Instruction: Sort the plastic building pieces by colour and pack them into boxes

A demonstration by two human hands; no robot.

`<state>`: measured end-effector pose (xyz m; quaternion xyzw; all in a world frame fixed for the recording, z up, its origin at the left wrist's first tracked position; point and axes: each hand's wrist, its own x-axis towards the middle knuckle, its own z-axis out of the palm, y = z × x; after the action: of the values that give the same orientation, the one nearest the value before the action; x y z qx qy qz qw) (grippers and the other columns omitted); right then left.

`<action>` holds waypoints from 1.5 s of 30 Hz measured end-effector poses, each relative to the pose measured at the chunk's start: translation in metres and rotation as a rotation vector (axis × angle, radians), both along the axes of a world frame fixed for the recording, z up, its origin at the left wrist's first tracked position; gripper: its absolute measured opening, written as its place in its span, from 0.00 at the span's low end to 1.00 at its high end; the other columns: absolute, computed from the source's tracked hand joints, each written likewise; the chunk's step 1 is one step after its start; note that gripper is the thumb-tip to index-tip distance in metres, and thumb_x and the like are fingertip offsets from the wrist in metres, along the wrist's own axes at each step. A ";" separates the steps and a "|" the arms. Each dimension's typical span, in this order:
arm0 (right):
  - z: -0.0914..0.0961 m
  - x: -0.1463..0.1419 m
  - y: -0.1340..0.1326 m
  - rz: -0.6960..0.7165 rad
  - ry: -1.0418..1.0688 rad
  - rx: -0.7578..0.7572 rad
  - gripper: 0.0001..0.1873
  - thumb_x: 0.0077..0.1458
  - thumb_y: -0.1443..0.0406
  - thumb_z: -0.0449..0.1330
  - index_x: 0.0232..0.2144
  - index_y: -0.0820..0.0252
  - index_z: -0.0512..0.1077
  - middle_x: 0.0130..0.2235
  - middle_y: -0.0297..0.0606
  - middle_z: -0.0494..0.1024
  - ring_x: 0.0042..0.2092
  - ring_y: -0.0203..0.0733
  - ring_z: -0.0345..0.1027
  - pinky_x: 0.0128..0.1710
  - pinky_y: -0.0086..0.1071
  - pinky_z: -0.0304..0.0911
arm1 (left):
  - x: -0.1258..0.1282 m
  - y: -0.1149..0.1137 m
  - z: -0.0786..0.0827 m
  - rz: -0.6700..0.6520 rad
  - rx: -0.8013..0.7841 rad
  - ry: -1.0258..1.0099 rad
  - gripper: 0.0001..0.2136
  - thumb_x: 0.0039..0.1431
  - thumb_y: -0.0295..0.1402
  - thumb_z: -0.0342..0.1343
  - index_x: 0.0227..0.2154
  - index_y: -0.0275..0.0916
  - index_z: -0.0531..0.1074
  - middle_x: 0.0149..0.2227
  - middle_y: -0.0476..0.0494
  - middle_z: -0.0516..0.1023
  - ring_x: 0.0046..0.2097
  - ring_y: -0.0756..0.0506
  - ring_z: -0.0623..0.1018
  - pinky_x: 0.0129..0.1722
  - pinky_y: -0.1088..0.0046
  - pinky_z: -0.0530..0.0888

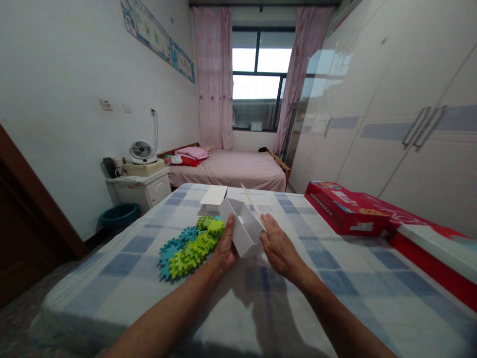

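Note:
A small open white box (244, 226) is tilted above the checked bed cover, held between both my hands. My left hand (225, 248) grips its left side, fingers closed round the wall. My right hand (279, 248) grips the right side by the raised flap. Green and teal foam puzzle pieces (190, 243) lie in a pile on the cover just left of my left hand. A flat white lid (213, 195) lies behind the box.
The blue-and-white checked bed cover (335, 263) spreads under my arms. Red boxes (345, 206) lie along its right edge beside white wardrobes (391, 129). A nightstand with a fan (141, 151), a teal bin (119, 215) and a pink bed (238, 169) stand beyond.

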<state>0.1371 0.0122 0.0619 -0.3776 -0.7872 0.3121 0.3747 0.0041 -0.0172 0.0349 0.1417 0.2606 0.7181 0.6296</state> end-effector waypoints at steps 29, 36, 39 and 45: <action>-0.020 0.035 0.025 0.131 0.352 -0.820 0.20 0.50 0.58 0.58 0.45 0.55 0.68 0.44 0.41 0.77 0.41 0.47 0.72 0.34 0.38 0.70 | 0.023 0.020 -0.040 -0.003 0.073 0.025 0.30 0.54 0.56 0.50 0.46 0.32 0.72 0.39 0.35 0.80 0.41 0.40 0.79 0.43 0.64 0.73; -0.025 -0.004 0.117 -0.058 0.356 -0.727 0.11 0.50 0.59 0.56 0.37 0.55 0.66 0.35 0.38 0.76 0.35 0.40 0.70 0.29 0.33 0.67 | 0.029 0.017 -0.048 0.209 -0.117 0.516 0.06 0.51 0.35 0.56 0.28 0.38 0.68 0.21 0.51 0.70 0.19 0.53 0.67 0.19 0.78 0.61; -0.025 -0.044 0.149 -0.059 0.315 -0.684 0.10 0.50 0.60 0.55 0.36 0.56 0.65 0.34 0.38 0.76 0.32 0.39 0.69 0.29 0.33 0.66 | 0.031 0.014 -0.046 0.128 -0.051 0.601 0.07 0.53 0.37 0.53 0.29 0.39 0.68 0.23 0.51 0.70 0.19 0.54 0.66 0.17 0.79 0.60; -0.028 -0.107 0.186 -0.051 0.260 -0.528 0.15 0.51 0.54 0.53 0.35 0.58 0.68 0.30 0.39 0.76 0.32 0.42 0.69 0.32 0.35 0.65 | 0.029 0.018 -0.046 0.108 -0.086 0.650 0.12 0.54 0.42 0.51 0.35 0.38 0.68 0.30 0.46 0.72 0.22 0.53 0.70 0.18 0.78 0.63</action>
<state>0.0303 0.1981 0.0337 -0.4384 -0.6145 0.5424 0.3687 0.0336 0.0005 -0.0107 0.3227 0.4851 0.6560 0.4797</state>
